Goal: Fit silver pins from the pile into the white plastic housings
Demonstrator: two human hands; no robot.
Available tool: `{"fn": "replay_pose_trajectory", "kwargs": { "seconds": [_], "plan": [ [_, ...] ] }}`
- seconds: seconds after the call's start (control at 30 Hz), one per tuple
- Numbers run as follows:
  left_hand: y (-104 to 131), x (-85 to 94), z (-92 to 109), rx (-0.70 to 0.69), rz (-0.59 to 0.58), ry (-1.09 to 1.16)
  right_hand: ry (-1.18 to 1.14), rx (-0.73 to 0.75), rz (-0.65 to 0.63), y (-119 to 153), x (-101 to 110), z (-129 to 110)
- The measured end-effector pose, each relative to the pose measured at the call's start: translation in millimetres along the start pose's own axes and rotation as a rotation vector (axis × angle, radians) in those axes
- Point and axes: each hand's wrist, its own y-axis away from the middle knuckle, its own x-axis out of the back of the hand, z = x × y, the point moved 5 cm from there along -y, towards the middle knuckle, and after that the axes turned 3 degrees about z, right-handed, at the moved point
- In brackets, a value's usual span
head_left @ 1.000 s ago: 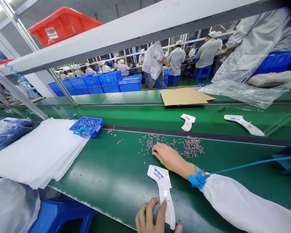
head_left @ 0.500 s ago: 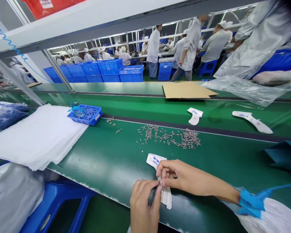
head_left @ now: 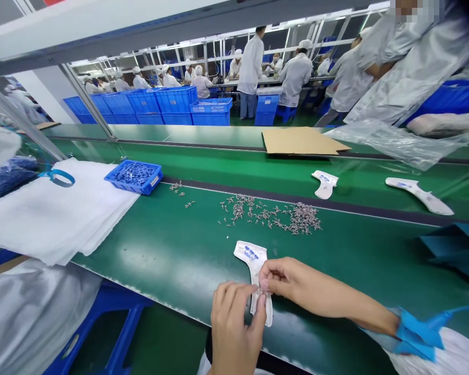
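Progress: two flat white shaped pieces [head_left: 325, 184] [head_left: 419, 194] lie on the far green belt; one white T-shaped flat piece with blue print [head_left: 252, 265] is in hand at the near edge, and a scatter of small grey metal parts [head_left: 275, 216] is unused on the green belt [head_left: 172, 255].
Right hand [head_left: 285, 278]: fingertips pinched shut, apparently on a tiny part against the piece's stem.
Left hand [head_left: 232, 328]: thumb and forefinger closed on the same stem from below.
Piece position: flat on the belt, between both hands, touching both.

The piece [head_left: 255, 271] between my fingers is white with small blue print at its top. At twelve o'clock silvery bits [head_left: 275, 216] speckle the green belt [head_left: 172, 250]; at ten o'clock sits a blue tray [head_left: 134, 176].
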Motion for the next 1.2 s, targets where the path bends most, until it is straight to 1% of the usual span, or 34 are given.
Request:
{"fn": "replay_pose_trajectory", "kwargs": {
  "seconds": [0.1,0.2,0.27,0.4,0.6,0.87,0.93,1.0,1.07,1.13,1.2],
  "plan": [
    [2,-6.5,-7,0.011,-0.165,-0.092,0.218,-0.023,0.027,2,5,-1],
    [7,-11.2,-12,0.014,-0.236,-0.157,0.316,-0.045,0.031,0,2,0],
    [8,-13.0,-14,0.013,-0.243,-0.16,0.352,-0.059,0.027,-2,-1,2],
    [8,-13.9,-13,0.029,-0.233,-0.132,0.421,-0.093,0.07,-5,-3,6],
    [7,-12.3,-13,0.067,-0.195,-0.105,0.49,-0.126,0.084,-6,-6,1],
    [9,-12.2,-15,0.09,-0.2,-0.078,0.584,-0.157,0.102,-12,-9,5],
    [10,-13.9,-15,0.079,-0.221,-0.078,0.604,-0.174,0.102,-12,-9,4],
    [12,-14.9,-17,0.084,-0.222,-0.077,0.591,-0.174,0.114,-10,-7,4],
    [13,-14.9,-19,0.098,-0.203,-0.079,0.518,-0.166,0.144,-4,-4,8],
    [14,-14.6,-20,0.097,-0.19,-0.096,0.37,-0.176,0.181,2,-1,18],
    [15,-15.4,-20,0.072,-0.197,-0.124,0.148,-0.208,0.205,8,-3,31]
  ]
}}
